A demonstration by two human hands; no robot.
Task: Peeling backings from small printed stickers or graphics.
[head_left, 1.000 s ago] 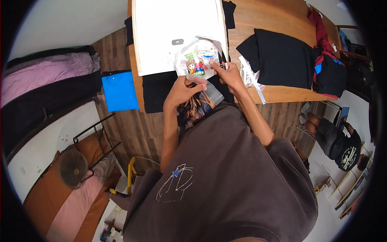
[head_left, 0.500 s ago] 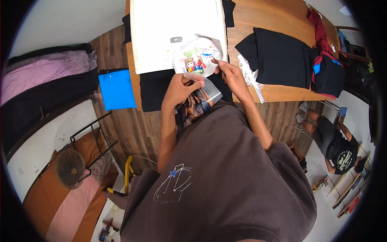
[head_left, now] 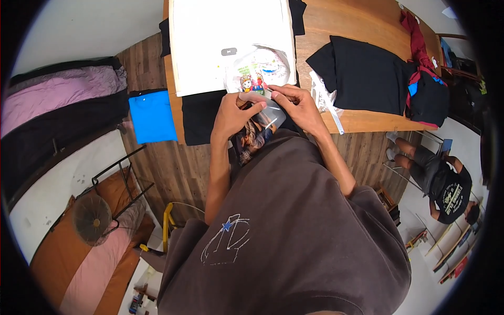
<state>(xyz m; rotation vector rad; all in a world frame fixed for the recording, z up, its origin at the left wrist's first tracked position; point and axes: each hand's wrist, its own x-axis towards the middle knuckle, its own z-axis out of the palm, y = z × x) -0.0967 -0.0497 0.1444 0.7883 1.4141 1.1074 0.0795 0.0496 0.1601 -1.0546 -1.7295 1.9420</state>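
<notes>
We see a wooden table (head_left: 341, 21) filling the top of the view, and on it a broad white board (head_left: 226, 31) lying over black cloth (head_left: 202, 118), perhaps to give a flat, pale surface to work above. To the right a black shirt (head_left: 367, 76) is spread, well apart from our hands. A pale round sheet with cartoon prints (head_left: 268, 60) lies on the board's near edge, just beyond our fingers. Our clear-edged printed film (head_left: 270, 121) hangs at the table's near edge, close to our body, probably so its rim is easy to reach. Our left hand (head_left: 233, 115) pinches its upper edge between thumb and fingers, seemingly to steady it; our right hand (head_left: 300, 107) closes thumb and forefinger on a slim dark thing (head_left: 269, 90), too small to identify.
</notes>
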